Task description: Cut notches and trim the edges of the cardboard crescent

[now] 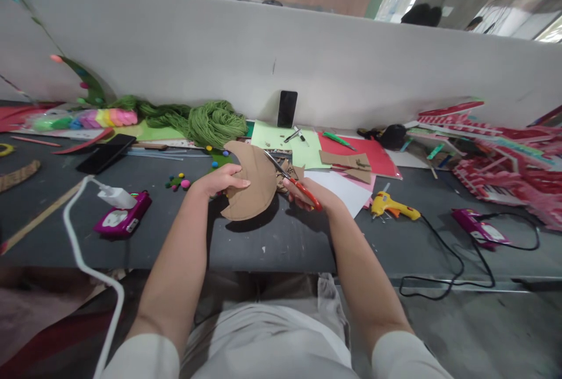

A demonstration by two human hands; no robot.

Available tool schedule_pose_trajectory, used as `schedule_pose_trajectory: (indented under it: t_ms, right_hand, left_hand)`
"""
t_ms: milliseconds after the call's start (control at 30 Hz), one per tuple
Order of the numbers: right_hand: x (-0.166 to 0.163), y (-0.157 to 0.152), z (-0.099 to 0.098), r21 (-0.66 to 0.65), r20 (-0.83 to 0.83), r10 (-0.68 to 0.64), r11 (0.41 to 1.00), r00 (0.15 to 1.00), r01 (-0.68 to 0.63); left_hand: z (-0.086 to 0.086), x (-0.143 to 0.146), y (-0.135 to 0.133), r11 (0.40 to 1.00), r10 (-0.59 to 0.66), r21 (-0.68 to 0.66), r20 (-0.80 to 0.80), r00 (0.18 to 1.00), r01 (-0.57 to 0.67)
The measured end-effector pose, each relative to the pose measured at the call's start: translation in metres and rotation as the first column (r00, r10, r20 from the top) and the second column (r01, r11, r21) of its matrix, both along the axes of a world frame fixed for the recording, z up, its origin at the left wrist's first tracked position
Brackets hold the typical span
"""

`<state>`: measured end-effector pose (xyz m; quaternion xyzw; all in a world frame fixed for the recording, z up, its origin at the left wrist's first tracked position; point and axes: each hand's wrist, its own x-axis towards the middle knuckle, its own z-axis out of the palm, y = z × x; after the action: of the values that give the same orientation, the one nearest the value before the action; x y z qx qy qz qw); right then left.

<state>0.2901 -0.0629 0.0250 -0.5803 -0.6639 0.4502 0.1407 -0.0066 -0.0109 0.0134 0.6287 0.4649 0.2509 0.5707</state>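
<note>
My left hand [222,181] grips the left edge of a brown crescent-shaped cardboard piece [251,187], holding it just above the grey table [281,238]. My right hand [307,191] is closed round the red handles of a pair of scissors [292,183]. The blades point up and left and meet the cardboard's inner curve. Small brown offcuts [287,171] lie just behind the blades.
A yellow glue gun [393,205] with a black cable lies to the right. Coloured paper sheets [346,153], a phone leaning on the white partition [287,108], green yarn [215,123], pom-poms [179,181], a magenta box [123,219] with a white charger, and pink craft pieces [504,162] surround the work spot.
</note>
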Motion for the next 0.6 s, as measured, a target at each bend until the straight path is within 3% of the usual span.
schedule_pose_trajectory:
  t_ms: [300, 600]
  right_hand:
    - [-0.0057, 0.0065, -0.0049, -0.009, 0.037, -0.064, 0.998, 0.997, 0.065]
    - [-0.0008, -0.0011, 0.0025, 0.001, 0.049, 0.023, 1.0, 0.999, -0.024]
  left_hand:
    - [-0.0001, -0.0013, 0.001, 1.0, 0.003, 0.026, -0.01, 1.0, -0.003]
    - [0.0047, 0.0023, -0.0033, 1.0, -0.018, -0.005, -0.055, 0.998, 0.017]
